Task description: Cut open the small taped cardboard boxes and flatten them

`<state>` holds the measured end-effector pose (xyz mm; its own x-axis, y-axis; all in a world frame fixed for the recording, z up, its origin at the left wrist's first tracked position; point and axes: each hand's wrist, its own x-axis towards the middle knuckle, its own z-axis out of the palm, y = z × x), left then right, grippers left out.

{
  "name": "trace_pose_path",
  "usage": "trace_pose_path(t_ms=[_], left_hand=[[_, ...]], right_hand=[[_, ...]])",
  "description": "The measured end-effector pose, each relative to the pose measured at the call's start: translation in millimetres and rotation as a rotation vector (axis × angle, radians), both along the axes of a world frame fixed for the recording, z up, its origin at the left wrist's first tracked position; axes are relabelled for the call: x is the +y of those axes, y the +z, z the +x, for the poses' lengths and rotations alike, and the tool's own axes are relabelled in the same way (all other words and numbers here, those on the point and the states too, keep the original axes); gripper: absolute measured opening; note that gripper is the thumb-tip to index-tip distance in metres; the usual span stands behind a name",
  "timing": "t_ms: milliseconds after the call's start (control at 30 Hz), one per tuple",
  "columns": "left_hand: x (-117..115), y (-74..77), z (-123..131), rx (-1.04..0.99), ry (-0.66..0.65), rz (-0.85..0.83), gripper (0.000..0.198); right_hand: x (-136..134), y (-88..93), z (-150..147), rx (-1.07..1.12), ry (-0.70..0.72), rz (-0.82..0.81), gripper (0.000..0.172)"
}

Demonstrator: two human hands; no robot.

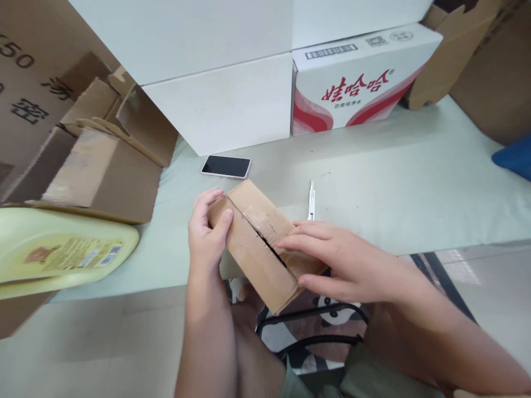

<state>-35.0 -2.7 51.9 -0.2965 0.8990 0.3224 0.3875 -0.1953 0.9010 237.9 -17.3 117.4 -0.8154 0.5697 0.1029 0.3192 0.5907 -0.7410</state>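
A small brown cardboard box (253, 237) with closed top flaps and a dark seam is held over the near edge of the pale green table (415, 188). My left hand (205, 232) grips its left end, thumb on top and fingers curled behind. My right hand (336, 257) lies across its right end, fingers stretched flat over the flaps and side. A small white utility knife (311, 200) lies on the table just beyond my right hand.
A phone (226, 166) lies face up behind the box. Large white boxes (219, 105) and a red-and-white printed carton (357, 83) stand at the back. Open brown cartons (99, 166) and a yellow bottle (62, 251) are at the left. A blue object (514, 157) sits at the right edge.
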Motion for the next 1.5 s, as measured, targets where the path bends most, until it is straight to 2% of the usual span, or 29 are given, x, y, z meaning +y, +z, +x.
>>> trace_pose_path(t_ms=[133,200,267,333,400,433,533,600,767,867,933,1033,1133,1267,1333,1500], left_hand=[[0,2.8,-3,0.123,-0.041,-0.007,0.027],[0,3.7,-4,0.134,-0.063,-0.025,0.026],[0,3.5,-5,0.133,-0.077,-0.024,0.025],[0,2.5,-6,0.131,-0.085,-0.019,0.025],[0,1.6,-6,0.133,-0.082,-0.012,0.024],[0,1.2,-7,0.137,-0.078,-0.008,0.024],[0,0.9,-7,0.148,-0.079,-0.001,0.024],[0,0.8,-6,0.152,-0.084,-0.002,0.024],[0,-0.4,-7,0.142,-0.066,-0.005,0.025],[-1,-0.9,-8,0.159,-0.062,-0.015,0.025],[-1,-0.9,-8,0.182,-0.065,-0.019,0.025],[-1,-1.4,-9,0.194,-0.068,-0.015,0.025],[-1,-4.4,-8,0.165,-0.065,-0.007,0.027],[-2,-8.1,-5,-0.029,0.065,0.099,0.035],[-3,-6.1,-3,-0.03,0.078,0.168,0.041],[-5,4.9,4,0.245,-0.174,0.106,0.046]], right_hand=[[-3,-0.2,1,0.029,0.02,0.008,0.037],[-2,-3.1,1,0.059,-0.028,0.013,0.035],[4,-11.3,1,0.088,-0.157,0.026,0.031],[13,-25.7,1,0.054,-0.359,0.045,0.028],[24,-43.8,-1,-0.102,-0.561,0.047,0.03],[28,-52.8,-2,-0.22,-0.615,0.033,0.034],[37,-73.2,-3,-0.519,-0.572,0.01,0.044],[39,-79.4,-4,-0.605,-0.548,0.021,0.042],[45,-83.2,-4,-0.731,-0.712,0.004,0.032],[50,-86.6,-2,-0.735,-0.727,-0.025,0.025],[52,-88.6,-1,-0.693,-0.746,-0.063,0.028],[53,-88.1,-2,-0.524,-0.78,-0.173,0.036],[51,-82.3,-3,-0.225,-0.77,-0.317,0.043],[40,-65.9,-6,0.08,-0.754,-0.343,0.029],[29,-54.0,-10,0.116,-0.676,-0.305,0.028],[-2,-20.0,-23,-0.052,-0.457,-0.062,0.036]])
